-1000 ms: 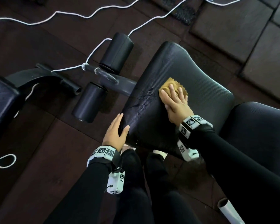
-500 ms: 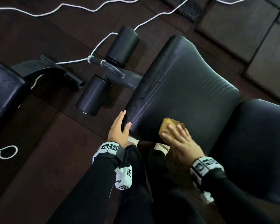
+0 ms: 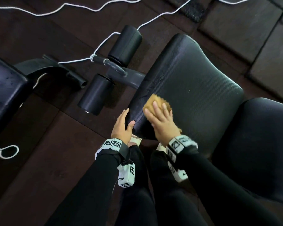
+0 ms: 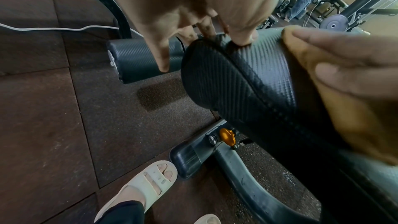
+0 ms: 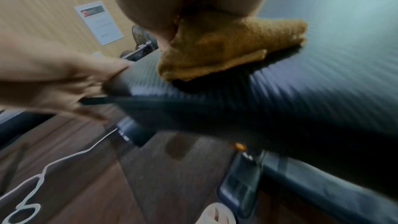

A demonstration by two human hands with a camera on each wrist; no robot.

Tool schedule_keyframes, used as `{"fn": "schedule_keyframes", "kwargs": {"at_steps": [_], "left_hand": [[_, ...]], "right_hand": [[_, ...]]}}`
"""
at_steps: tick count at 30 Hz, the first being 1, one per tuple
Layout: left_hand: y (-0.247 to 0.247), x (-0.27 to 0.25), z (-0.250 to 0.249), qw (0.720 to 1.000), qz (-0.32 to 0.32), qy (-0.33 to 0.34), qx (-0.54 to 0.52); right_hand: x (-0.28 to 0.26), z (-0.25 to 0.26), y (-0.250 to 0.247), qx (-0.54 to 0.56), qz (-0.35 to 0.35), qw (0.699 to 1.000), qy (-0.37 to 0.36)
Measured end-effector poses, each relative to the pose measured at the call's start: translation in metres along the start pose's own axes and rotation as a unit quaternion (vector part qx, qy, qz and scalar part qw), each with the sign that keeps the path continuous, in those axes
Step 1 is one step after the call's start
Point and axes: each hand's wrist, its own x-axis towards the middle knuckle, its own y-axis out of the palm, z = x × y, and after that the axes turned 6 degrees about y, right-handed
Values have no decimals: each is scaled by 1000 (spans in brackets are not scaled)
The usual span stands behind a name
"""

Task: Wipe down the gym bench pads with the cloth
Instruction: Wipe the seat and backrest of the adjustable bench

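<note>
The cloth [image 3: 156,102], folded and tan, is flat on the seat pad [image 3: 194,88] near its left edge, lower centre of the head view, and my right hand [image 3: 163,121] is on top of it, grip wide, fingers spread straight and pressing it down, not pinching. A second ago the cloth sat up in the middle of the pad, half a second ago it was down at the near edge, and now it is climbing back up along the left side, so I read this as a return stroke covering a fresh strip; the far and right parts of this pad, and the second pad [image 3: 260,144] at lower right, look still to be done. My left hand [image 3: 122,126] stays clamped on the pad's near-left corner, thumb on top, fingers down the side, steadying it. Out past that, two foam rollers [image 3: 124,44] on their bar at upper centre, white cord [image 3: 82,9] snaking over the floor. The left wrist view gives me what the head view can't: the pad's stitched seam [image 4: 256,91], an orange knob [image 4: 227,138] on the frame underneath, my sandal [image 4: 150,183] on the mat. The right wrist view is smeared with motion, yet it shows the cloth's stacked folds [image 5: 215,54] and its front corner overhanging the pad's rounded edge.
</note>
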Motion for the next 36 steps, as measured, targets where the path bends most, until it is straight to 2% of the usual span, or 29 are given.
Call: {"fn": "schedule_keyframes", "kwargs": {"at_steps": [4, 7, 11, 15, 17, 19, 22, 25, 31, 36], "left_hand": [[0, 0, 3, 1000, 13, -6, -2], [0, 0, 5, 1000, 21, -8, -1], [1, 1, 5, 999, 30, -5, 13], [0, -3, 8, 999, 30, -1, 33], [-1, -11, 12, 1000, 0, -16, 24], [-2, -19, 18, 999, -28, -34, -2], [-1, -31, 28, 996, -30, -72, -33], [1, -36, 32, 992, -27, -106, -61], [3, -35, 33, 987, -34, -129, -85], [7, -33, 38, 985, -23, -137, -104]], "right_hand": [[-56, -21, 8, 2, 53, 997, -49], [-72, -51, -11, 23, 60, 998, 7], [-43, -64, -30, 63, 28, 991, 117], [8, -41, -33, 54, 19, 986, 156], [20, -23, -26, 71, 14, 989, 130], [16, -4, -15, 71, 20, 995, 72], [-9, 15, 5, 34, 24, 999, -6], [-31, 17, 18, -36, 4, 998, -52], [-22, 34, 13, -92, 25, 994, -47], [34, 69, 10, -132, 104, 980, -103]]}}
